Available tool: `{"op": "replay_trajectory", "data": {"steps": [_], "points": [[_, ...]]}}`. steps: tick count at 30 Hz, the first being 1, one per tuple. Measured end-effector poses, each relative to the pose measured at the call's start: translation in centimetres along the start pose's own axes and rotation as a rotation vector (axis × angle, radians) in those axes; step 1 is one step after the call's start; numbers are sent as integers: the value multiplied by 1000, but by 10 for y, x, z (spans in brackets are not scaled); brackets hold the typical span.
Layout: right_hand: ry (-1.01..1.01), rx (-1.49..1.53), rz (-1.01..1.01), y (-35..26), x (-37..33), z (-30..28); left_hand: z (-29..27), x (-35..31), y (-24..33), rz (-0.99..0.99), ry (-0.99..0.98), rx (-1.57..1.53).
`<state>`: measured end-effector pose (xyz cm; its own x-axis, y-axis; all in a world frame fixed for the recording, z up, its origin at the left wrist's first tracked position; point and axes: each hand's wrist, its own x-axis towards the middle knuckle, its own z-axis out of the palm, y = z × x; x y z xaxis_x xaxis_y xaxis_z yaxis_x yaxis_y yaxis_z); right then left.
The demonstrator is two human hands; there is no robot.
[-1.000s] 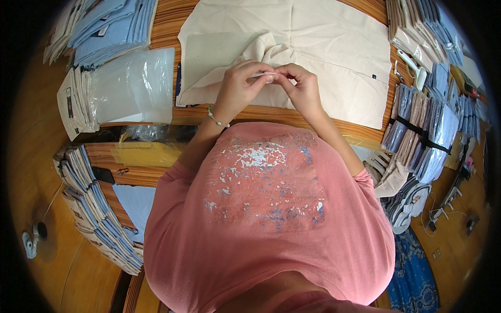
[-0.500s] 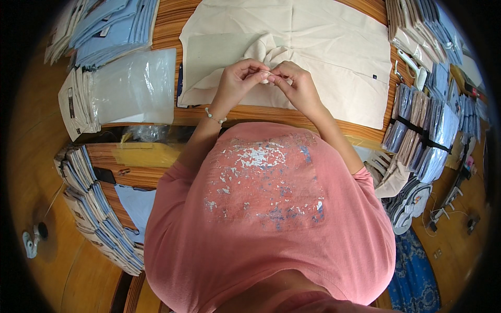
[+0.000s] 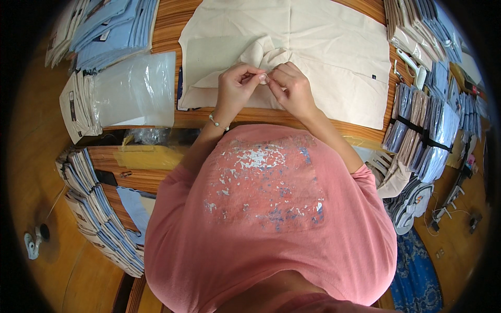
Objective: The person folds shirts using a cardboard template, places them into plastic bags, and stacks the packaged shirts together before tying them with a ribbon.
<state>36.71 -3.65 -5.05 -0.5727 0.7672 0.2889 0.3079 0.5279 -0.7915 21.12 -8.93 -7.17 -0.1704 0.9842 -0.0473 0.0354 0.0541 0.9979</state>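
Observation:
A cream garment (image 3: 334, 68) lies spread across the table, with a small dark tag near its right side. A thin grey-beige sheet (image 3: 214, 49) rests on its left part. Close to the garment's near edge, some cloth is bunched up. There my left hand (image 3: 240, 86) pinches a small pale bit between thumb and forefinger. My right hand (image 3: 293, 89) meets it fingertip to fingertip, thumb and fingers also closed on this bit, which looks like a corner of the cream cloth. The fingers partly cover it.
Clear plastic bags (image 3: 136, 88) lie left of the garment. Blue folded clothes (image 3: 112, 31) are stacked at the far left, and bagged, strapped bundles (image 3: 417, 130) stand at the right. A white-handled tool (image 3: 417, 70) lies by the right edge. More folded clothes (image 3: 102, 214) fill the lower left.
Both hands have shifted slightly toward me, still pinching. My right fingers are curled more tightly, and the bunched cloth has moved a little to the left.

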Motion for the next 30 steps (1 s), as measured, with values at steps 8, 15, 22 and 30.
{"op": "replay_trajectory", "data": {"steps": [8, 15, 22, 30], "points": [[-35, 110, 104, 1, 3, -3, 1, 3, 6, 28, 5, -35], [36, 4, -72, 6, 2, 1, 7, 3, -1, 7, 62, -40], [30, 62, -36, 12, -1, 3, -15, 16, 12, 171, -222, 354], [40, -210, 82, 39, -7, -18, -18, 10, 11, 180, -139, 448]]}}
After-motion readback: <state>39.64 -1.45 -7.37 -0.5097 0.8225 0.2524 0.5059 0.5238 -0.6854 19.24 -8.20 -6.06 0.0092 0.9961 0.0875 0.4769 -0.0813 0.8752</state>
